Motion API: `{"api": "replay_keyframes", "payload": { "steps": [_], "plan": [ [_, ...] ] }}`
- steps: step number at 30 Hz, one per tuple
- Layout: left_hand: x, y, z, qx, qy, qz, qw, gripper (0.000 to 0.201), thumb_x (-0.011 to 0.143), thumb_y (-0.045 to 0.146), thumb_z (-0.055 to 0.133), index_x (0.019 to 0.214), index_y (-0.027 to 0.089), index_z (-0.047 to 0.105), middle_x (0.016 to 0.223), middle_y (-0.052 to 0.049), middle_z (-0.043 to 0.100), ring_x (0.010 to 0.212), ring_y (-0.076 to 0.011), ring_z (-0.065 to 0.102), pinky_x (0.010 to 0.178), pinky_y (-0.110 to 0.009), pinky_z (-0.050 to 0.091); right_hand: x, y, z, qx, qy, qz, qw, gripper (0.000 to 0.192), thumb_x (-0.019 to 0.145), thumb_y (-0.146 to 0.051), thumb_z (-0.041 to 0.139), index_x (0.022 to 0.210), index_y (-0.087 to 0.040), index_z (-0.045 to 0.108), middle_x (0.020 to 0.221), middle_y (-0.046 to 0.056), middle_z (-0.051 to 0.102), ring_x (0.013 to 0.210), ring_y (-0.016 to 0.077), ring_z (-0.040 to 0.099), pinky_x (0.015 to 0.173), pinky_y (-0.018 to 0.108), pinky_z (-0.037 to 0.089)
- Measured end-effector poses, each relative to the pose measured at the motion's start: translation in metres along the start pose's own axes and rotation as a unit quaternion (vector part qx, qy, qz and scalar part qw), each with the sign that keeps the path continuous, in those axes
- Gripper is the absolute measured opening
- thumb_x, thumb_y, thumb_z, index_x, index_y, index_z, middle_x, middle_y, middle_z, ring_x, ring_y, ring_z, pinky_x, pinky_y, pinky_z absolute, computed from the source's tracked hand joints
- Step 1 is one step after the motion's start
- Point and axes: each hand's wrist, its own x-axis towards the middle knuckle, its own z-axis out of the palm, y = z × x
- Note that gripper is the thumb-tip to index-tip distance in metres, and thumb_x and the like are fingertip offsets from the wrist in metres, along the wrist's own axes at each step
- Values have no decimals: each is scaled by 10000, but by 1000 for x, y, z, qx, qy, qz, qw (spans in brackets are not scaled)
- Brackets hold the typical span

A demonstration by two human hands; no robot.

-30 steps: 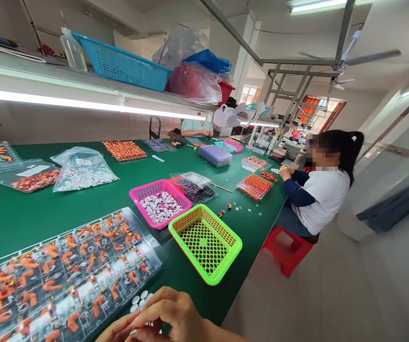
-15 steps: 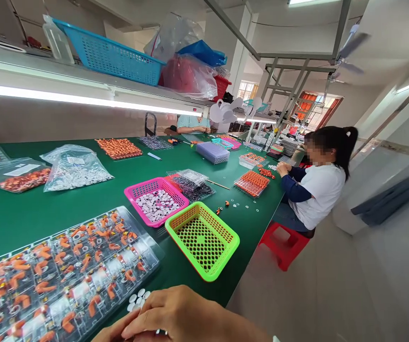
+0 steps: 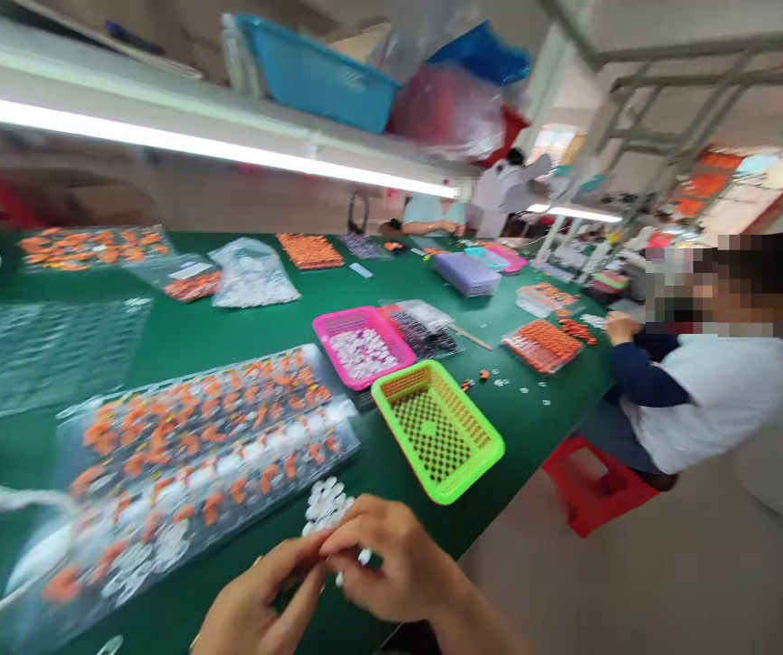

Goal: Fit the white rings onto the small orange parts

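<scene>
Low in the view, my left hand and my right hand meet at the fingertips above the table's near edge. Both are closed in a pinch. Something small may be between them, but the fingers hide it. A loose pile of small white discs lies just beyond my fingers, and a few more white bits show beneath my right hand. To the left is a clear compartment tray filled with curved orange pieces and white parts. Some clear rings lie on its near end.
Beyond my hands stand a green basket and a pink basket of white discs. A bag of white pieces and trays of orange pieces lie farther back. A co-worker sits at the right on a red stool.
My view has swung left and down, so the scene shifts right and both hands show more fully. My fingertips are together; the picture is blurred by motion.
</scene>
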Motion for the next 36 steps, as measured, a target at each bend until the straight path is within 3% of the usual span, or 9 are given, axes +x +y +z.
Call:
{"api": "replay_keyframes", "payload": {
  "steps": [2, 4, 8, 12, 18, 24, 31, 36],
  "plan": [
    [-5, 13, -2, -57, -37, -44, 997, 272, 766, 405, 685, 953, 228, 773, 987, -51, 775, 937, -270, 707, 821, -291, 563, -5, -2, 6, 33, 53, 22, 998, 152, 874, -127, 556, 981, -206, 630, 868, 42, 678, 841, 168, 642, 772, 286, 534],
    [-6, 17, -2, -139, -18, -85, 986, 287, 769, 365, 694, 979, 184, 766, 973, -70, 777, 886, -251, 714, 832, -318, 566, -9, -1, 11, 53, 60, 53, 995, 168, 894, -108, 542, 999, -214, 619, 907, 46, 655, 879, 176, 624, 788, 307, 520],
    [-10, 5, 0, -263, 2, -138, 955, 281, 720, 281, 763, 966, 144, 763, 873, -78, 782, 790, -210, 711, 770, -306, 577, -15, 4, 20, 109, 26, 94, 989, 226, 923, -72, 492, 1071, -218, 579, 985, 59, 623, 936, 185, 605, 794, 321, 507],
    [-20, -6, 2, -304, 16, -143, 942, 270, 723, 266, 789, 968, 156, 766, 865, -69, 778, 746, -160, 690, 719, -251, 565, -18, 1, 21, 122, -12, 83, 989, 271, 919, -72, 518, 1143, -219, 555, 1036, 68, 611, 955, 189, 589, 779, 319, 504],
    [-23, -10, 3, -328, 12, -144, 934, 222, 705, 233, 812, 917, 176, 778, 804, -37, 775, 708, -133, 685, 685, -214, 566, -14, 4, 20, 100, -41, 58, 992, 242, 904, -66, 552, 1091, -221, 551, 966, 44, 608, 878, 171, 588, 754, 308, 505],
    [-25, -10, 3, -341, 19, -149, 928, 227, 721, 204, 796, 946, 183, 774, 856, -41, 789, 817, -175, 727, 749, -233, 580, -11, 2, 16, 115, -72, 126, 983, 121, 936, -118, 518, 1010, -209, 549, 917, 30, 602, 794, 153, 587, 716, 296, 491],
    [-29, -9, 5, -305, 55, -116, 944, 200, 787, 228, 735, 981, 196, 769, 981, -50, 782, 925, -209, 727, 845, -283, 585, -14, -5, 25, 56, -5, 88, 995, 194, 914, -63, 512, 1039, -206, 552, 928, 47, 613, 833, 166, 592, 722, 297, 501],
    [-31, -15, 8, -206, 92, -65, 972, 209, 833, 210, 682, 1026, 221, 759, 1028, -43, 772, 956, -205, 716, 895, -301, 567, -15, -5, 33, 7, 27, 55, 998, 261, 888, -28, 532, 1077, -206, 557, 952, 62, 639, 898, 183, 619, 779, 315, 524]
  ]
}}
